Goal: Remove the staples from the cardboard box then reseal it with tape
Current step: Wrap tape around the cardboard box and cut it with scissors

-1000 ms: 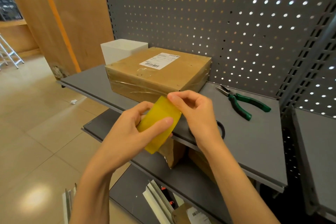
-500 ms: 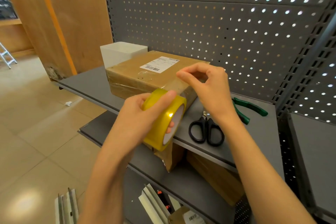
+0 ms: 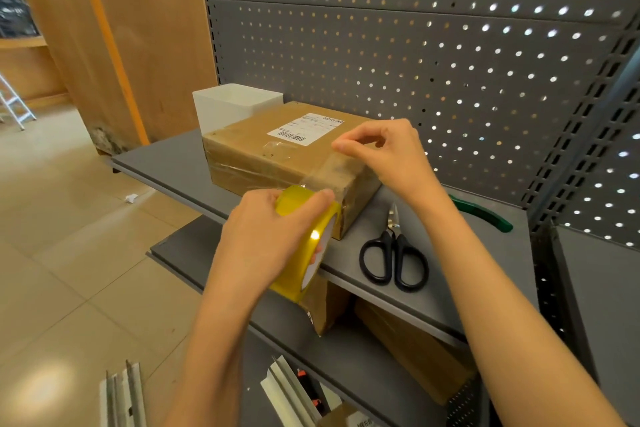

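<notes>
The box [image 3: 277, 163] lies on the grey shelf [image 3: 450, 274], against the pegboard [image 3: 415, 73], its label [image 3: 306, 128] facing up and a white bin [image 3: 228, 107] just behind it. The left hand [image 3: 263, 239] grips the yellow tape roll [image 3: 304, 246] at the box's near corner. The right hand [image 3: 384, 152] pinches the free end of a clear strip [image 3: 332, 173] drawn up over the box. Black scissors [image 3: 393, 256] and green-handled pliers [image 3: 485, 215] lie on the shelf to the right.
</notes>
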The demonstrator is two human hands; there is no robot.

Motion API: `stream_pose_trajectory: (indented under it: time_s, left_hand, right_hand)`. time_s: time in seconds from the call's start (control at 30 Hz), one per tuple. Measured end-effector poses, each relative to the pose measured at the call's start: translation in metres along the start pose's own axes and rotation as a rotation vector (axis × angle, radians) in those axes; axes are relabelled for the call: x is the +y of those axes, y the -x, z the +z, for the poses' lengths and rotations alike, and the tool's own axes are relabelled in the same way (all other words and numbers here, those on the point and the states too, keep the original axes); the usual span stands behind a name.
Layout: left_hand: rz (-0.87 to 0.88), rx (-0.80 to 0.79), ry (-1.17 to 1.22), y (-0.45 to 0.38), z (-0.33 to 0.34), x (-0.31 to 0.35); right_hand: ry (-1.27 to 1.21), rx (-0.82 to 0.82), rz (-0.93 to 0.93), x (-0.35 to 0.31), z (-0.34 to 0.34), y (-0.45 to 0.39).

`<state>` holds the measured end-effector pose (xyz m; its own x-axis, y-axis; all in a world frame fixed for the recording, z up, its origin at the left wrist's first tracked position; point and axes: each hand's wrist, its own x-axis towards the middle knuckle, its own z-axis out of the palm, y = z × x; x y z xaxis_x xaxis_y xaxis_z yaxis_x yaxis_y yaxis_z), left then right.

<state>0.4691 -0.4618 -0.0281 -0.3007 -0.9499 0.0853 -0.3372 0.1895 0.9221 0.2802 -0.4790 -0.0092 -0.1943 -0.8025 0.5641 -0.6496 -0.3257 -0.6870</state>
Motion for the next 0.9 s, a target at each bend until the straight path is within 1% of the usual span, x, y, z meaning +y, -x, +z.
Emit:
stream_pose_trajectory:
  time_s: [0.13,0.27,0.4,0.67,0.77,0.9]
  left_hand:
    - [-0.026,0.005,0.019,-0.001,-0.002,0.005]
    - [0.006,-0.008,0.0,-0.004,-0.004,0.005]
    - [0.029,-0.008,0.009,-0.005,-0.007,0.006]
    - [-0.003,-0.062,0.035,-0.008,-0.005,0.004]
    - [-0.001,-0.063,0.029,-0.01,-0.004,0.001]
    - [0.012,-0.066,0.047,-0.01,-0.004,0.001]
  right_hand:
    - [-0.023,-0.059,0.039,0.005,-0.001,-0.01]
    - [0.01,-0.1,0.064,0.012,-0.001,-0.014]
    - [0.012,-0.105,0.088,0.019,0.001,-0.015]
    - [0.049,-0.124,0.1,0.028,0.004,-0.013]
    - [0.057,-0.102,0.087,0.032,0.006,-0.011]
    - [0.023,-0.114,0.166,0.035,0.006,-0.011]
